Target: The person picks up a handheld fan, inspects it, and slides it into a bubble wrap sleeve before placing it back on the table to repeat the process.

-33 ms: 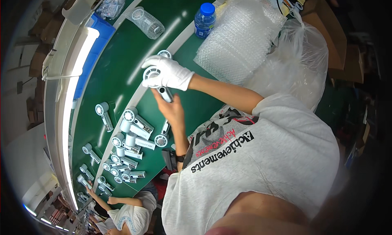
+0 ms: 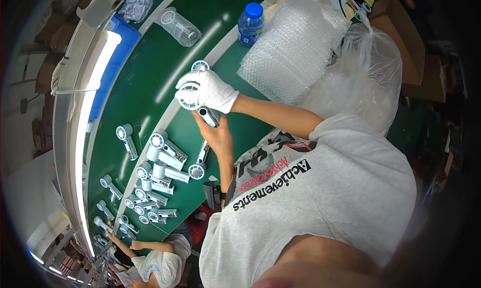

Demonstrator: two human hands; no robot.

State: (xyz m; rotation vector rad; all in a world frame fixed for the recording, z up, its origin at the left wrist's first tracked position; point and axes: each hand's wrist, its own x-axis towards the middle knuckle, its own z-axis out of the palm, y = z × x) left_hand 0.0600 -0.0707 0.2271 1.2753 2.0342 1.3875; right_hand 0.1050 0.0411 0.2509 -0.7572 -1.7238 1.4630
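Shifted slightly toward the body since the earlier frame: pale blue-grey handheld fan with round slotted head [image 2: 190,98] and bare left hand [image 2: 219,133]. Handle is wrapped by that hand; head is gripped by the right hand in a white fabric glove [image 2: 211,91]. Both grips are closed on the fan, held over the green worktable [image 2: 183,125] near the grey rail [image 2: 223,48]. Beyond the rail, a glossy green belt [image 2: 165,62] is seen, lined by blue plastic bins [image 2: 123,33] and a long white tube light [image 2: 104,55]. White-shirted co-worker [image 2: 160,265] is seated lower left.

Counted: one blue-capped clear bottle [image 2: 250,27]; one bubble-wrapped fan [image 2: 181,28] by the belt; one fan behind the glove [image 2: 200,65]; one fan beside the left forearm [image 2: 197,172]; one knotted clear plastic bag [image 2: 373,72]; two brown cardboard boxes [image 2: 401,42] at right. Bubble-wrap sheets [image 2: 295,47] are stacked, number unclear. Overlapping fans [image 2: 159,139] are clustered on table and rail; exact count cannot be told.
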